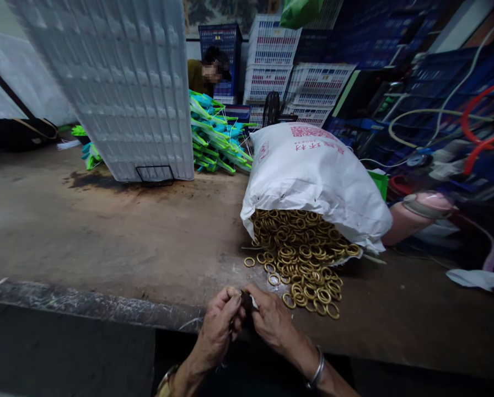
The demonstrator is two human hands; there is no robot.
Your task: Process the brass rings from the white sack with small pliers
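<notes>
My left hand (221,320) is closed in a pinch at the table's front edge. My right hand (274,317) meets it there, its fingers closed too. Between them is a small dark piece (247,302), mostly covered by fingers, so its kind cannot be made out. Just beyond my right hand lies a loose pile of brass-coloured rings (313,286). They spill from the open mouth of a white woven sack (309,171) lying on its side, with red print on it.
On the wooden table (106,231) stands a tall whitish ribbed panel stack (148,94) in a black wire holder (155,175). Bright green and blue parts (218,138) are heaped behind it, near another person (197,74). Crates (272,49) stand behind; a pink cylinder (420,215) is at right.
</notes>
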